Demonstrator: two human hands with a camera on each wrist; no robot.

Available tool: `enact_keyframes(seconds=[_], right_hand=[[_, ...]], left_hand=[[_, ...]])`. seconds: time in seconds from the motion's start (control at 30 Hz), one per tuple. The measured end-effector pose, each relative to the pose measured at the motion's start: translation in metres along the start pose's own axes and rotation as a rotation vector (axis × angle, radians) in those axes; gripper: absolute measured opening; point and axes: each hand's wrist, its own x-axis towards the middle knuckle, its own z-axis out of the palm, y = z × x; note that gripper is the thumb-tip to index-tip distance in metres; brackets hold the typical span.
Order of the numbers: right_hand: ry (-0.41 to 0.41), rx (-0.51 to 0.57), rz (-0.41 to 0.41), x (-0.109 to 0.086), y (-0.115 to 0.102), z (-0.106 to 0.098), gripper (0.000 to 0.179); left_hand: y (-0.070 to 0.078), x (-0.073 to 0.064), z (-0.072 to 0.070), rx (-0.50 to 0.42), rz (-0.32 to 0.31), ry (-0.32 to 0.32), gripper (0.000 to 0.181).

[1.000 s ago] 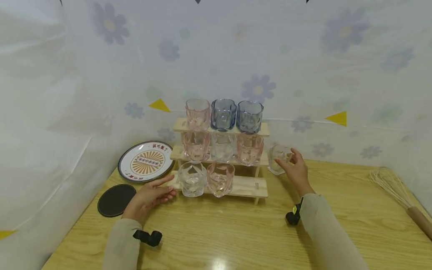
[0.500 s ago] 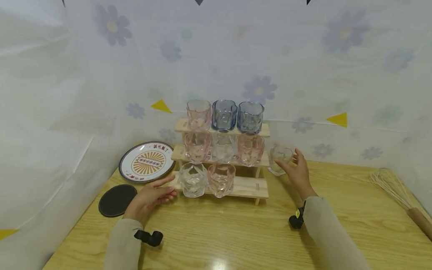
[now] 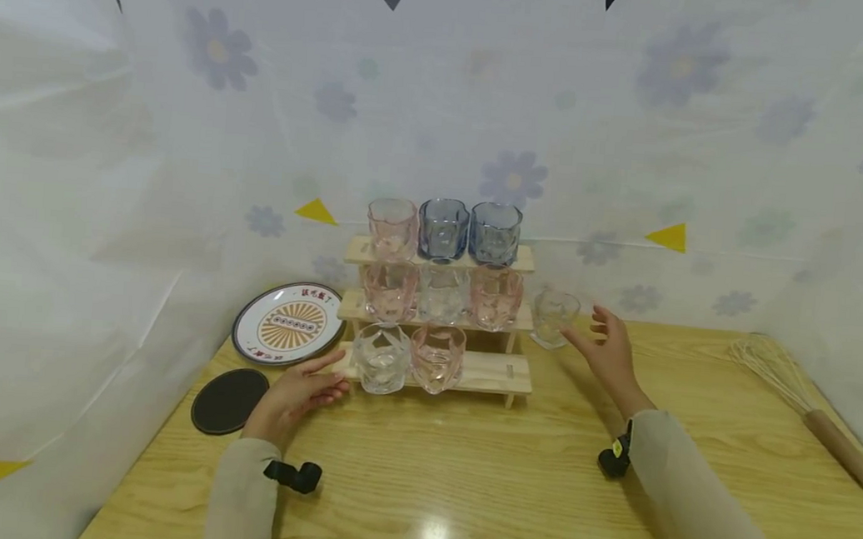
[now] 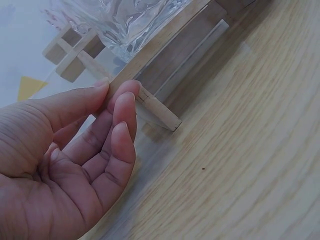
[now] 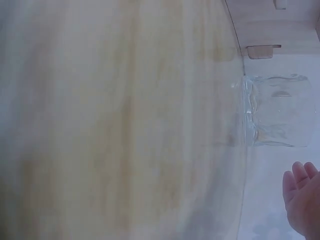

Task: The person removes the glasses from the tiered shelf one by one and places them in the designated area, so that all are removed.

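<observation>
My left hand (image 3: 296,395) pinches the left end of the lowest board of a three-step wooden display stand (image 3: 495,372); in the left wrist view the thumb lies against the board's edge with the fingers curled below. On the table, just right of the stand, a clear faceted glass (image 3: 552,326) stands upright. Beside it is my right hand (image 3: 609,355), fingers spread and apart from the glass (image 5: 280,111) in the right wrist view. The bottom step holds a clear glass (image 3: 381,362) and a pink glass (image 3: 437,362), leaving bare wood at its right.
Pink, clear and blue glasses, among them a blue glass (image 3: 495,234), fill the upper two steps. To the left lie a patterned plate (image 3: 288,323) and a black round coaster (image 3: 229,401). A whisk (image 3: 805,410) lies at the right. A flowered curtain (image 3: 444,95) hangs behind.
My right hand has let go of the clear glass and drawn back to the right. The glass stays where it stood. My left hand keeps its grip on the stand.
</observation>
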Motion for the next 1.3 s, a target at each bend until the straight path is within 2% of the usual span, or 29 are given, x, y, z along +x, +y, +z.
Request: enact_keyframes(seconds=[0.23, 0.43, 0.63, 0.8, 1.07, 1.17, 1.3], right_hand=[[0.006, -0.003, -0.046, -0.012, -0.010, -0.006, 0.076], [-0.012, 0.008, -0.145, -0.029, -0.034, -0.005, 0.066], [-0.081, 0.056, -0.266, -0.047, -0.054, 0.006, 0.063], [-0.116, 0.102, -0.340, -0.059, -0.071, 0.019, 0.063], [-0.202, 0.210, -0.371, -0.081, -0.123, 0.028, 0.060], [-0.225, 0.237, -0.382, -0.083, -0.129, 0.036, 0.062], [-0.261, 0.248, -0.356, -0.080, -0.123, 0.051, 0.067]], left_hand=[[0.000, 0.000, -0.001, 0.006, 0.012, -0.021, 0.058], [-0.001, 0.001, -0.004, -0.003, 0.004, -0.015, 0.059], [0.001, -0.001, -0.003, -0.007, -0.006, -0.001, 0.058], [0.001, -0.002, -0.001, -0.013, 0.001, -0.015, 0.059], [0.002, -0.002, 0.000, -0.017, -0.009, 0.003, 0.058], [0.002, -0.001, 0.000, -0.019, -0.011, 0.003, 0.059], [0.002, -0.002, 0.000, -0.018, -0.006, -0.007, 0.058]])
